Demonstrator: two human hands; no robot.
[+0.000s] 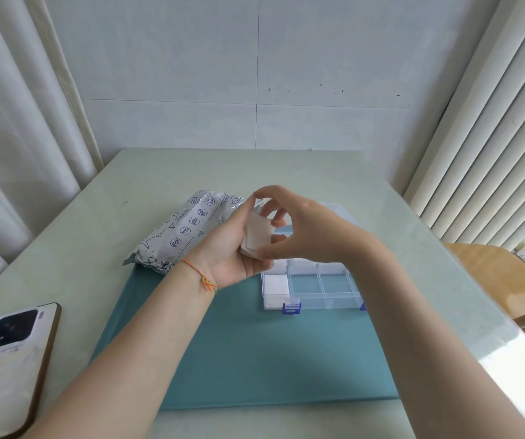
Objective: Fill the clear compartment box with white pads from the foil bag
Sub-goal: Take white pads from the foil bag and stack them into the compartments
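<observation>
My left hand point(232, 245) holds a small stack of white pads point(257, 234) above the table, fingers curled around it. My right hand point(299, 226) meets it from the right, thumb and fingertips pinching the stack's edge. Behind my left hand lies the silver foil bag point(178, 229) with blue printed icons. The clear compartment box point(321, 286) with blue latches sits on the teal mat under my right wrist. Its front left compartment holds white pads point(275, 285). My hands hide the box's far part.
A teal mat point(239, 350) covers the near middle of the pale green table point(159, 172). A white phone point(7, 362) lies face down at the front left. Curtains hang at left, blinds at right, and a wooden chair point(502, 280) stands beyond the right edge.
</observation>
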